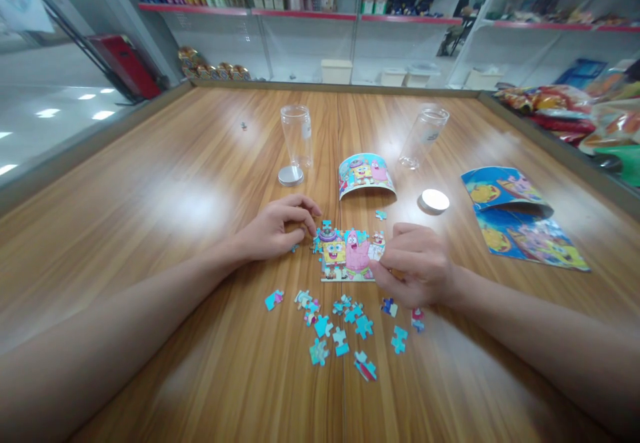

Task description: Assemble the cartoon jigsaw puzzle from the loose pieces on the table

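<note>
A partly joined jigsaw puzzle (345, 259) lies on the wooden table, showing a yellow square figure and a pink star figure. My right hand (419, 264) pinches a small puzzle piece (376, 251) at the puzzle's right edge. At the upper left edge of the puzzle rests my left hand (284, 226), fingers bent but apart, with nothing visible in it. Several loose puzzle pieces (364, 325), mostly light blue, are scattered on the near side. One loose blue piece (381, 215) lies just above the puzzle.
A curved picture card (367, 175) stands behind the puzzle. Two clear jars (297, 136) and two silver lids (291, 176) are farther back. Blue picture sheets (530, 229) lie at the right. Snack bags (560, 109) border the table's right, with shelves (305, 13) beyond.
</note>
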`<state>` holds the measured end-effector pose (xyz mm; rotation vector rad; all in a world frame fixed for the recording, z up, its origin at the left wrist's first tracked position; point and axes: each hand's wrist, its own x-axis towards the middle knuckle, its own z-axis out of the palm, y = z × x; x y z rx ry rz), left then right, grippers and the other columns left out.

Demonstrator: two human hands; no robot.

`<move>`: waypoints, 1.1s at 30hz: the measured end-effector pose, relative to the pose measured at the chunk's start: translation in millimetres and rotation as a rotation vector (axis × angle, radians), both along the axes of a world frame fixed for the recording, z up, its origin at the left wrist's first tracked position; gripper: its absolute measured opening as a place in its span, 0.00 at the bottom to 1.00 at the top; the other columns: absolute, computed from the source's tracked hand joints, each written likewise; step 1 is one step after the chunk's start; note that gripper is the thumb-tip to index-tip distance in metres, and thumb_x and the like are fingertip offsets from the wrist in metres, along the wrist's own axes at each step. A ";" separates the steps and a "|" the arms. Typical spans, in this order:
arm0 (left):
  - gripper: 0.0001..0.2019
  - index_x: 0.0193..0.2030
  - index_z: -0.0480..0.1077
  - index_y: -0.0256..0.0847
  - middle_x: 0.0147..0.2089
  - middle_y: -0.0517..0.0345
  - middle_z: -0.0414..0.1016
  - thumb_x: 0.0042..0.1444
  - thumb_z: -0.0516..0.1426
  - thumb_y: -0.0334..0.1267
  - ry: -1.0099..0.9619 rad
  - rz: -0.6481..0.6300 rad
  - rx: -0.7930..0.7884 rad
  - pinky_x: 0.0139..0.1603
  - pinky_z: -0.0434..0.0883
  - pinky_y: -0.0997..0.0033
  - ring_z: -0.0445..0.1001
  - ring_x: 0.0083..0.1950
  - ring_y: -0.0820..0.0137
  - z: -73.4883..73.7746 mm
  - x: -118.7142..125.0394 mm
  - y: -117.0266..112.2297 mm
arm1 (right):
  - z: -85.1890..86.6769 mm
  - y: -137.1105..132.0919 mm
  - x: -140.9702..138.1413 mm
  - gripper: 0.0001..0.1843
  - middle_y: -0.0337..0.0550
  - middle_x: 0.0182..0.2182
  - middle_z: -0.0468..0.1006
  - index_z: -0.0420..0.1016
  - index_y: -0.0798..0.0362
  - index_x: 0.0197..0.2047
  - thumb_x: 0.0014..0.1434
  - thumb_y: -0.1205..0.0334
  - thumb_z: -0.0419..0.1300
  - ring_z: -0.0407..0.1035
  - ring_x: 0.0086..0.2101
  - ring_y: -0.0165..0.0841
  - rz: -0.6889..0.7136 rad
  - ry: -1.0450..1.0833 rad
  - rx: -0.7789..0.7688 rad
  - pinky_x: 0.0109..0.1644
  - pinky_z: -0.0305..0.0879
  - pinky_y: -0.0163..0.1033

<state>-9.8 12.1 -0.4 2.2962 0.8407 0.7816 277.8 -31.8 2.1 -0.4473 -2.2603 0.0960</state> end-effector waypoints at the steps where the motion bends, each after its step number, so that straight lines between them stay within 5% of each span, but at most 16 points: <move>1: 0.10 0.34 0.78 0.38 0.49 0.50 0.72 0.54 0.55 0.25 0.003 -0.002 0.000 0.56 0.71 0.61 0.73 0.52 0.65 0.5 -0.2 -0.1 | 0.3 -0.3 -0.1 0.21 0.29 0.15 0.54 0.53 0.52 0.19 0.55 0.71 0.60 0.45 0.18 0.25 -0.001 -0.005 0.005 0.27 0.44 0.40; 13: 0.13 0.36 0.77 0.39 0.51 0.50 0.70 0.57 0.52 0.24 -0.004 0.010 -0.017 0.57 0.69 0.61 0.72 0.54 0.66 -1.1 -4.2 -3.0 | 4.4 -31.9 -17.3 0.11 0.33 0.17 0.67 0.74 0.54 0.28 0.62 0.63 0.59 0.54 0.20 0.29 0.115 -0.192 -0.020 0.30 0.44 0.42; 33: 0.12 0.40 0.75 0.39 0.55 0.50 0.66 0.53 0.54 0.24 0.048 0.013 -0.008 0.67 0.63 0.55 0.66 0.61 0.61 3.5 -4.7 -4.0 | 7.8 -42.3 -26.2 0.06 0.33 0.19 0.73 0.75 0.53 0.37 0.62 0.61 0.58 0.59 0.19 0.30 0.185 -0.336 -0.133 0.32 0.45 0.43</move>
